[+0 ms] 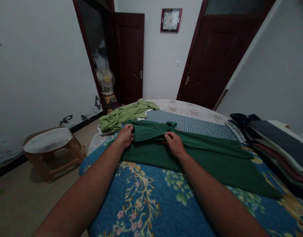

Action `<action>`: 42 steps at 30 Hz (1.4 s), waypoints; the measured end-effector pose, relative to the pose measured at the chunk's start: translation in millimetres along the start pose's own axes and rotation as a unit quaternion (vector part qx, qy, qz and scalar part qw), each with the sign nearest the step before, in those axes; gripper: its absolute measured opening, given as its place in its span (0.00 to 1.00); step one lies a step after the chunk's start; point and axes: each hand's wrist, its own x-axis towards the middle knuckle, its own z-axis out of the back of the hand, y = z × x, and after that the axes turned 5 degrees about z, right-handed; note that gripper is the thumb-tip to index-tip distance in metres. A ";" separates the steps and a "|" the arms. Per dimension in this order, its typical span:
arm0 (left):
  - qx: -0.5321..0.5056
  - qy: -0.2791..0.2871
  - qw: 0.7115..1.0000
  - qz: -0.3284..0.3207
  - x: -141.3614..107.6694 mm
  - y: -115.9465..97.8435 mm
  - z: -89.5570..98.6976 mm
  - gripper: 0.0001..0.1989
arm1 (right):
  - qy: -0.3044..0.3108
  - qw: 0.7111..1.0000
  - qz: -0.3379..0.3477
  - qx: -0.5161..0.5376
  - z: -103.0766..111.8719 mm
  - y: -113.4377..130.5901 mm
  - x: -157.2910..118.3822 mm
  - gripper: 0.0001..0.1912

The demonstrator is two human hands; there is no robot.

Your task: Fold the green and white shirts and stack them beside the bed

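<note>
A pair of dark green trousers (205, 154) lies lengthwise across the blue floral quilt (161, 200), its two legs reaching to the right. At the left end, a flap of the fabric is lifted and partly folded over. My left hand (126, 135) is closed on the left side of that flap, thumb on top. The thumb and fingers of my right hand (173, 142) pinch the flap's lower right corner. Just behind, the upper layer is bunched into a small crumple. The fingertips under the cloth are hidden.
A rumpled light green garment (126, 113) lies at the back left of the table. Folded clothes (279, 144) are stacked at the right edge. A striped blue cloth (190, 121) lies behind the trousers. A plastic stool (52, 144) stands on the floor at left.
</note>
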 end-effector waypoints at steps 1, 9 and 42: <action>-0.012 0.001 1.000 -0.001 -0.8 -0.9 0.6 0.10 | 0.003 1.000 0.013 -0.025 0.0 -0.6 -0.6 0.20; 0.028 0.050 0.998 -0.016 -13.0 0.6 8.7 0.41 | 0.020 0.987 0.085 -0.135 -0.2 3.8 -12.2 0.11; 0.390 -0.007 0.901 -0.190 -9.0 1.7 28.9 0.27 | 0.073 0.890 0.149 -0.424 -16.4 28.6 -37.2 0.15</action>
